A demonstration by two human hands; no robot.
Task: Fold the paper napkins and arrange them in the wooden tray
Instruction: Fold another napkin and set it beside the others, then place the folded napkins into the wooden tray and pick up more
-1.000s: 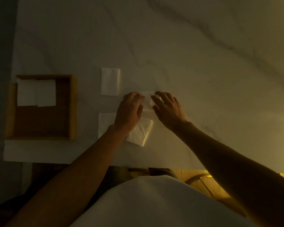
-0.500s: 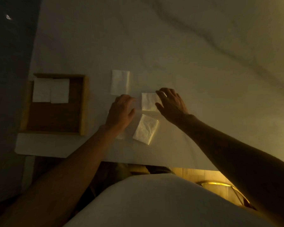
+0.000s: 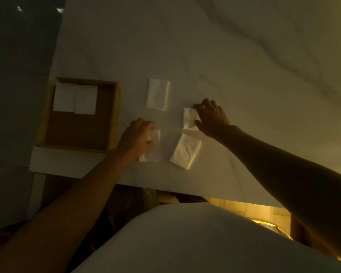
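On the tabletop (image 3: 224,66), my hands had parted: right fingers (image 3: 200,105) pinching the small folded napkin (image 3: 189,118), left fingers (image 3: 146,125) curled onto another napkin (image 3: 153,148).

Six paper napkins: two in the wooden tray (image 3: 114,115) along its far edge, at (image 3: 64,97) and (image 3: 86,99), and four on the tabletop (image 3: 224,66) at (image 3: 157,96), (image 3: 189,118), (image 3: 153,148), (image 3: 185,151). One tray. Two hands, left (image 3: 136,138) and right (image 3: 212,118).

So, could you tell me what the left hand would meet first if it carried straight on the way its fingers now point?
The left hand already rests on one folded napkin. Its fingers point away and slightly right, so next would probably be the upright folded napkin; depth is unclear.
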